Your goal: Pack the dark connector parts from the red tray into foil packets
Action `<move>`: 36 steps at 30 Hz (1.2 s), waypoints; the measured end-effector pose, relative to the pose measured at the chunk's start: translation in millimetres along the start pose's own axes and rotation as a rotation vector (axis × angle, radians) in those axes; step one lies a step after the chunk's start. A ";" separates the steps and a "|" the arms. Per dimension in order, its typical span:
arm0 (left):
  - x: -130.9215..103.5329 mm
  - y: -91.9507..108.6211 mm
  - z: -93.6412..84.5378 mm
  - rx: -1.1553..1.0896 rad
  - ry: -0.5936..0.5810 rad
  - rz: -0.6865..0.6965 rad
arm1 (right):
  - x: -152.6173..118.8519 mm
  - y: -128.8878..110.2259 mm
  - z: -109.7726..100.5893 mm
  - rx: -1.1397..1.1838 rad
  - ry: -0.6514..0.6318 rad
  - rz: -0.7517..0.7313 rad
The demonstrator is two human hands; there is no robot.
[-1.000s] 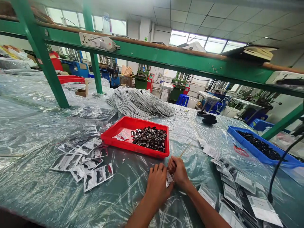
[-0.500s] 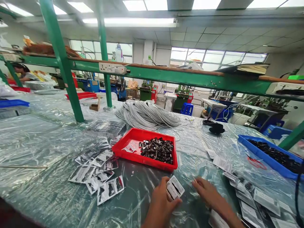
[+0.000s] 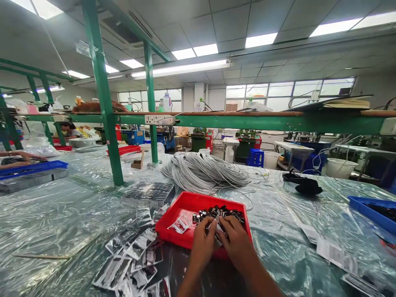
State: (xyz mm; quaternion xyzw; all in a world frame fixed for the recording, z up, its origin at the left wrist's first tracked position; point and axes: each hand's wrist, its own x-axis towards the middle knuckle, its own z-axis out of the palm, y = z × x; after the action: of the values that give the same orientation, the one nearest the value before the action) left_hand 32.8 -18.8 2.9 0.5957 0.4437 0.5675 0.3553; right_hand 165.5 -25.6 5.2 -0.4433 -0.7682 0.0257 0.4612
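My left hand (image 3: 203,238) and my right hand (image 3: 235,236) meet over the near edge of the red tray (image 3: 168,236). Between their closed fingers is a small clear-and-white packet (image 3: 218,227), mostly covered by the fingertips. Just beyond the fingers, small black and metallic parts (image 3: 216,211) are heaped in the tray. A couple of flat clear packets (image 3: 180,223) lie in its left part. To the left of my hands, several silvery packets with dark contents (image 3: 114,268) are spread over the plastic-covered table.
A coil of grey cable (image 3: 204,173) lies behind the tray, beside a stack of packets (image 3: 150,192). A green post (image 3: 107,103) rises at left. Rightward are a blue tray (image 3: 371,212), a black object (image 3: 307,186) and white packets (image 3: 331,252). A co-worker's hand (image 3: 29,156) is far left.
My left hand has carried the packet forward to the red tray. My right hand has moved left from the table and joined it on the packet. The camera view has tilted up.
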 end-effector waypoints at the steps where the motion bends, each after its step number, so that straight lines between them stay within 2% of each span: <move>1: 5.8 -3.3 -3.2 -0.034 0.000 0.001 | 4.7 0.1 3.4 0.035 -0.008 0.027; 5: 12.3 -15.9 -11.6 -0.108 -0.053 -0.001 | 12.2 3.3 6.3 0.197 -0.095 0.189; 9: 7.0 -17.7 -16.1 -0.030 -0.115 0.021 | 12.0 17.6 3.1 0.385 -0.173 0.384; 13: 5.6 -14.3 -21.1 0.011 -0.187 0.050 | 13.0 29.3 0.2 0.522 -0.218 0.454; 17: 6.2 -16.4 -25.7 -0.045 -0.185 0.016 | 15.5 28.2 -2.9 0.524 -0.238 0.411; 23: 6.1 -18.6 -21.1 -0.047 -0.174 -0.044 | 16.2 23.5 -1.9 0.232 -0.158 0.229; 26: 6.8 -19.8 -15.2 0.065 -0.107 -0.040 | 14.1 22.2 4.5 0.195 -0.112 0.221; 31: 7.4 -26.0 -12.1 0.311 0.118 0.047 | 7.9 18.3 17.4 0.169 0.117 0.128; 33: 7.5 -27.1 -13.1 0.352 0.162 0.059 | 6.2 16.5 20.6 0.142 0.094 0.060; 36: 8.6 -26.4 -15.0 0.334 0.162 0.042 | 6.0 15.0 23.2 0.159 0.047 0.025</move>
State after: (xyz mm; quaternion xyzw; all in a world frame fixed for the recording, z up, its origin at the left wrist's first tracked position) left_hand 14.3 -2.7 -16.9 0.6079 0.5465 0.5393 0.2025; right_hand 157.3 -3.7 -10.7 -0.4155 -0.7470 0.0819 0.5125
